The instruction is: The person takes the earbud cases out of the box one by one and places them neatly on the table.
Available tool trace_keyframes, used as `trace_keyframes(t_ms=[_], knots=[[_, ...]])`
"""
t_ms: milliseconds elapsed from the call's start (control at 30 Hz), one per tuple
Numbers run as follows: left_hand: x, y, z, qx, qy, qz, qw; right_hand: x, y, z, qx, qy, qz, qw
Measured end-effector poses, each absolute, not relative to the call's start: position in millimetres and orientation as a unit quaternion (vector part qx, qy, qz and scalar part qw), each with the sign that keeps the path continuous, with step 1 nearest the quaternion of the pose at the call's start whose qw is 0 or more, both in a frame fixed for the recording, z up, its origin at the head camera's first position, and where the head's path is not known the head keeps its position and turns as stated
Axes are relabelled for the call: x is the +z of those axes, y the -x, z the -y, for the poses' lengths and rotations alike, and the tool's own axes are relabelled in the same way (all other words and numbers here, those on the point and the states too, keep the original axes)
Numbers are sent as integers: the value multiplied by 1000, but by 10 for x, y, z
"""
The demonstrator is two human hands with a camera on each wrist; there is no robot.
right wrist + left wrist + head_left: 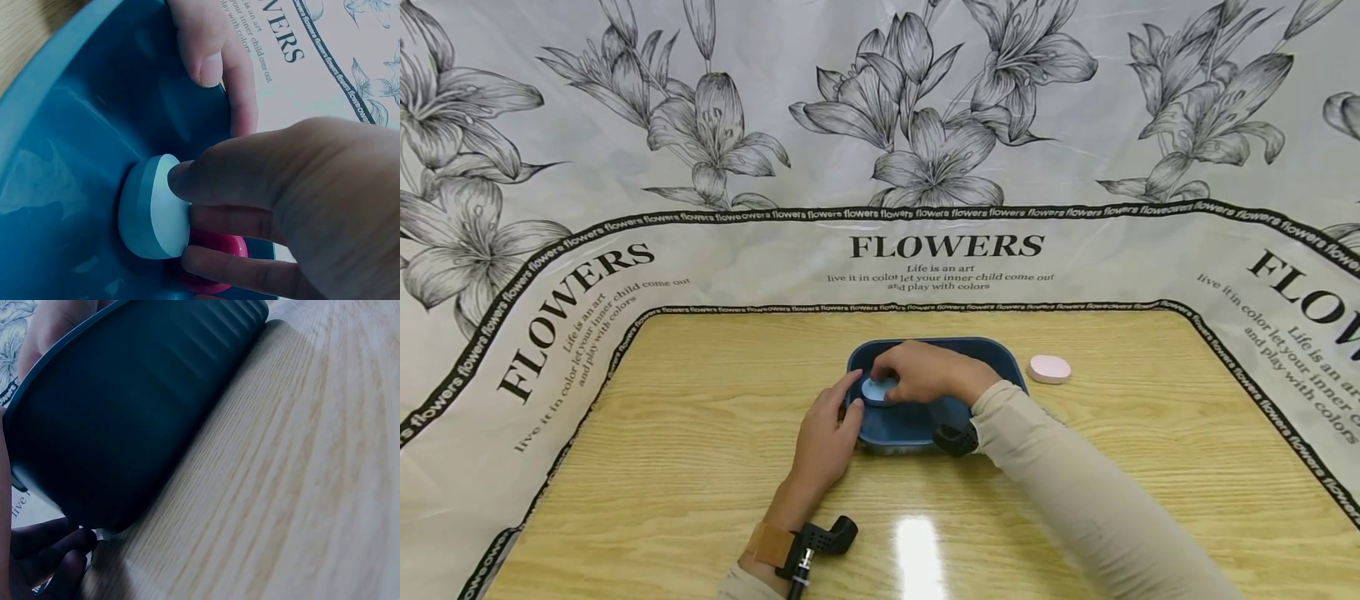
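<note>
A dark blue plastic basin (895, 429) stands on the table. My left hand (826, 433) grips its left end, thumb over the rim and fingers along the outer wall. Low at a corner of the basin, some left fingertips (78, 544) show in the left wrist view. Inside, my right hand (925, 372) pinches a pale blue oval piece (147, 209), shaped like a bar of soap, close over the floor. Partly hidden behind the right fingers is a glossy magenta rounded thing (228, 244), also in the basin.
A pale pink oval piece (1049, 368) lies on the wood-grain table (700, 400) just right of the basin. Behind the table hangs a white flower-print cloth (760, 250). A black wrist camera (831, 537) is strapped to the left wrist.
</note>
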State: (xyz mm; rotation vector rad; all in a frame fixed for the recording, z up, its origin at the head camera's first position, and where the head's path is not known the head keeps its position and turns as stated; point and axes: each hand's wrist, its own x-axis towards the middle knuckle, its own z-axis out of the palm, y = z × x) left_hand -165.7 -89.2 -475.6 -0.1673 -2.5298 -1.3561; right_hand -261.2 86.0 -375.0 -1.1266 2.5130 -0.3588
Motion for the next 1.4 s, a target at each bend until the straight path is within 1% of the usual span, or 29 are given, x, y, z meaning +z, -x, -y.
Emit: trace_keyframes(t_ms=[233,467,933,1400], knots=[[-4765,1650,899,-469,57,871,131,-3735,2600,-823,-121,411,-885,184],[-4767,1652,894,-469,57,872,131,-3738,2577,-788,-94,401,-894,177],[-4760,1673,895,-472,59,869,134,-3729,2544,-791,-72,408,-891,185],[-4757,1683,904,-469,59,870,142,-3751,2557,-720,-61,408,-887,209]])
